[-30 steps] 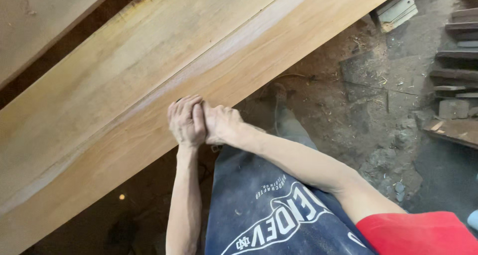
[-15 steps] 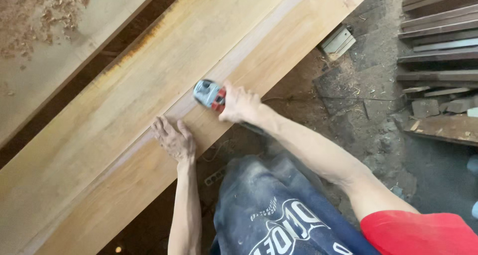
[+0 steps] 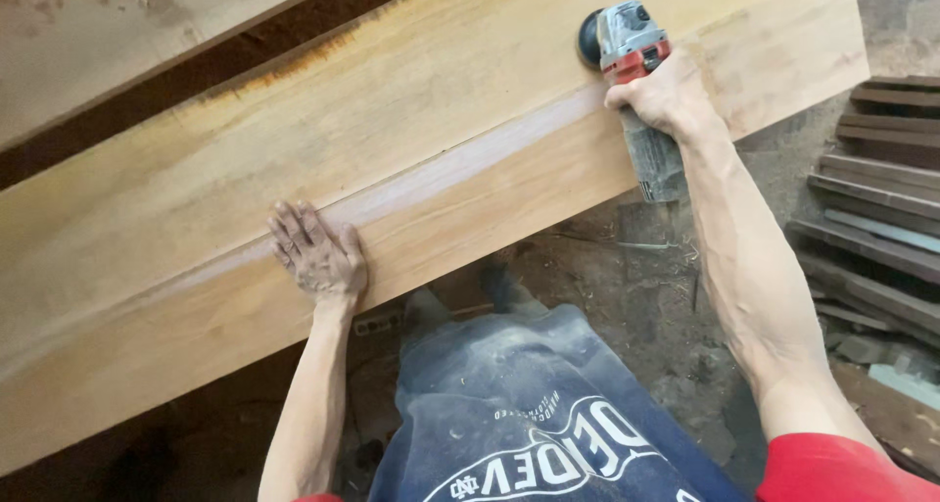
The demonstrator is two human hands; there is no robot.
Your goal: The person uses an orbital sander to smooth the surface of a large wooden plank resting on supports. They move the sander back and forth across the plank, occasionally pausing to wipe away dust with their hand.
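The right hand grips a red-and-grey sander on the wide plank. The left hand lies flat on the plank, well apart from it.

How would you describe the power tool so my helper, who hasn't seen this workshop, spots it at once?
Find the long pale wooden plank running diagonally across the view. Near its upper right end, the right hand grips a handheld grinder resting on the wood. It is the only grey and red thing on the plank, with a dark round disc at its head; the left hand lies flat and empty farther down.
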